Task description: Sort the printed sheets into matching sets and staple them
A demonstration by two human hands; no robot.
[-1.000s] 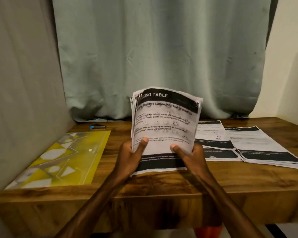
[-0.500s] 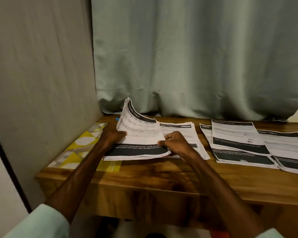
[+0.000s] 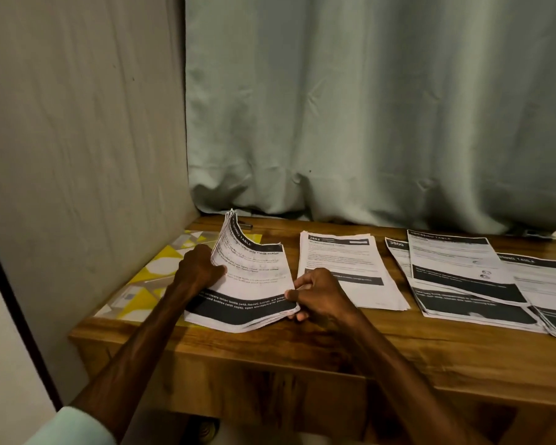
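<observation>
The left hand (image 3: 199,268) and right hand (image 3: 321,293) gripped the curled white printed stack (image 3: 254,277); right of it, 3 paper piles (image 3: 344,261) lay, seemingly unstapled.

On my feed: left sleeve (image 3: 74,427) pale mint green, plain soft-looking cloth — only cuff end shows, bottom-left corner, slightly blurred. I can't make out seam or pattern. From cuff onward, left forearm (image 3: 135,342) bare down to left hand (image 3: 199,271). Right forearm (image 3: 408,380) bare along all I see of it, frame edge to right hand (image 3: 321,297). Both hands bare.
</observation>
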